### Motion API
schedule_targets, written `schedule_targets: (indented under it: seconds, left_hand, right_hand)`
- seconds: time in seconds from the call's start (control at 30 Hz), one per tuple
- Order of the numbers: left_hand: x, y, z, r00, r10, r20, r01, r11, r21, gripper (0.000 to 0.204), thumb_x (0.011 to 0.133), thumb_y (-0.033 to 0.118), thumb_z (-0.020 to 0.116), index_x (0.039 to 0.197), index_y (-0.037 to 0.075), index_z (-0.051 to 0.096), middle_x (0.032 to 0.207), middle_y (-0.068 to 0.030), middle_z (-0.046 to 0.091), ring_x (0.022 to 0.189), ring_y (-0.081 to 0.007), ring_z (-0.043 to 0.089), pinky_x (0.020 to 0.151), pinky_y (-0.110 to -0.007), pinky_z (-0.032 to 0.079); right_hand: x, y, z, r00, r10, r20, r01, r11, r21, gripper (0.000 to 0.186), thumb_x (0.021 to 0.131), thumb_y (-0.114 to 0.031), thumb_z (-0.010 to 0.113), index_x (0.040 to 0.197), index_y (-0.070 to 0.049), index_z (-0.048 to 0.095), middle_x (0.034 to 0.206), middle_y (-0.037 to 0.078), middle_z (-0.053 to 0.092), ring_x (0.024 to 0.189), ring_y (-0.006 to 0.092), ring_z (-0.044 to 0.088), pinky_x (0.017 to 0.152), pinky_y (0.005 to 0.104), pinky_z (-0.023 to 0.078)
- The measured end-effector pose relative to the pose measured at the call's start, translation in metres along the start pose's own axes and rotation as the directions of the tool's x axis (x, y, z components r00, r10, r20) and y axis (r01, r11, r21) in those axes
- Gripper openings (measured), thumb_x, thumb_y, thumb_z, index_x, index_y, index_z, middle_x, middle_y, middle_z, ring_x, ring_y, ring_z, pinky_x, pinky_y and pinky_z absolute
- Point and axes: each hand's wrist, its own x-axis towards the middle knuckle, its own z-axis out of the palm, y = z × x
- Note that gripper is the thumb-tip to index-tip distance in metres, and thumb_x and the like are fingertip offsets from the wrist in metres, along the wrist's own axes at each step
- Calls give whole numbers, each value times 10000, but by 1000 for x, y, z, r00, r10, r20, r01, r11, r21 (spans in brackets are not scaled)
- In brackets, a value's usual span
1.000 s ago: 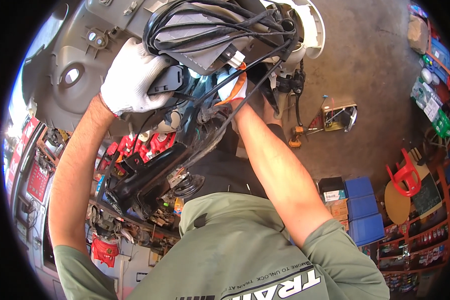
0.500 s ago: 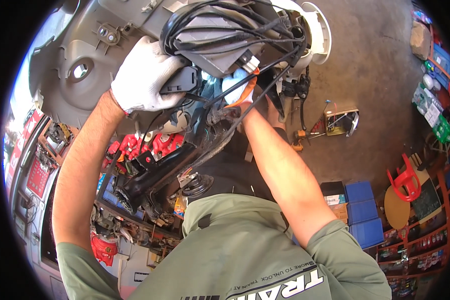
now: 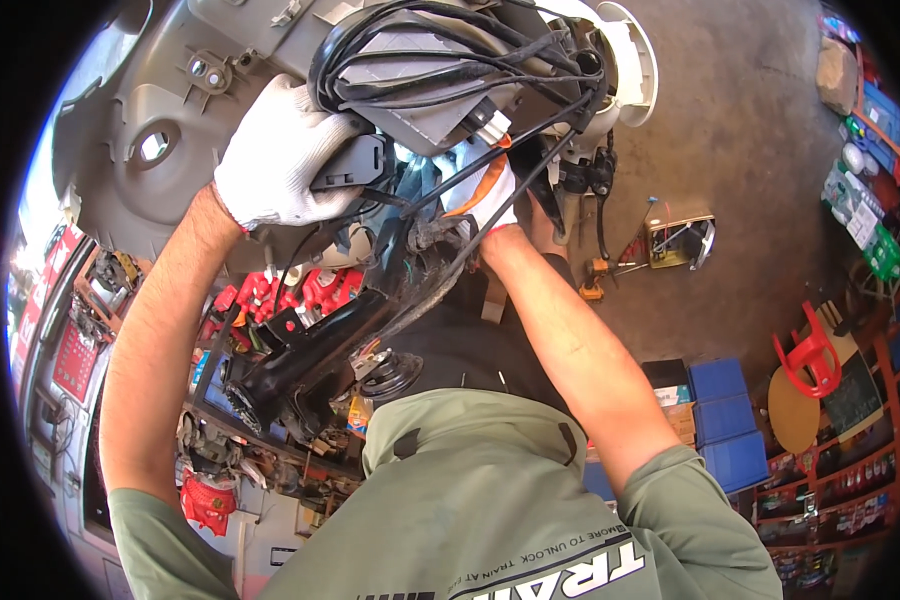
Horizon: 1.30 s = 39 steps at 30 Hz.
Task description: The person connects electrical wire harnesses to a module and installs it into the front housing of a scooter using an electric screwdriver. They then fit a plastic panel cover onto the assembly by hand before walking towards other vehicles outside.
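Observation:
My left hand (image 3: 275,155), in a white knitted glove, is closed around a small dark grey plastic box (image 3: 355,163) with slots in its end. Just beyond it lies a larger grey housing (image 3: 410,105), wrapped in a thick coil of black cables (image 3: 450,45). My right hand (image 3: 488,195), gloved too, reaches in under the housing's near edge, behind a black cable and an orange strip (image 3: 485,185). Its fingers are mostly hidden there. A white connector (image 3: 493,127) sits at the housing's corner. Below my hands, a dark frame tube (image 3: 315,350) slants down to the left.
A large grey plastic body panel (image 3: 120,130) spreads at the upper left. On the floor to the right are a tray with tools (image 3: 680,243) and a yellow drill (image 3: 592,280). Blue bins (image 3: 725,410), a red stool (image 3: 810,355) and stocked shelves stand further right.
My right hand has shifted slightly, and more of its glove shows below the cable. The left hand keeps its hold; the view has moved a little.

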Motion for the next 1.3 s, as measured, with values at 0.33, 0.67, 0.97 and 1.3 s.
schedule_targets:
  seconds: [0.33, 0.67, 0.97, 1.3]
  left_hand:
    - [-1, 2, -1, 1000, 2, -7, -2, 1000, -1, 563, 656, 340, 773, 1127, 61, 640, 983, -140, 648, 960, -339, 586, 857, -447, 431]
    - [-7, 3, 4, 1000, -8, -29, 9, 1000, 11, 496, 689, 345, 768, 1089, 77, 648, 914, -125, 613, 890, -317, 565, 820, -419, 415]
    - [-12, 3, 5, 999, -5, -38, 5, 1000, -4, 509, 671, 331, 774, 1088, 65, 650, 936, -130, 625, 901, -323, 564, 825, -423, 419]
    - [-7, 5, 3, 999, -4, -44, 5, 1000, 14, 528, 659, 324, 773, 1100, 59, 651, 931, -145, 620, 902, -337, 563, 840, -431, 428]
  right_hand:
    - [-4, -24, 17, 878, -103, 468, 411, 664, -624, 385, 1006, -261, 400, 1266, -50, 588, 1157, 105, 676, 1060, 278, 647, 983, 415, 487]
    - [-10, -41, 13, 812, -124, 571, 538, -221, -813, 301, 903, -210, 570, 1155, -71, 657, 1094, 88, 717, 1017, 310, 685, 870, 358, 548]
    - [-8, -29, 21, 796, -227, 561, 519, -219, -826, 181, 886, -145, 549, 1016, -68, 649, 959, 103, 702, 914, 311, 683, 784, 381, 543]
    - [6, -31, 15, 788, -82, 610, 600, -119, -791, 187, 847, -168, 572, 959, -95, 702, 893, 89, 714, 884, 320, 689, 777, 377, 544]
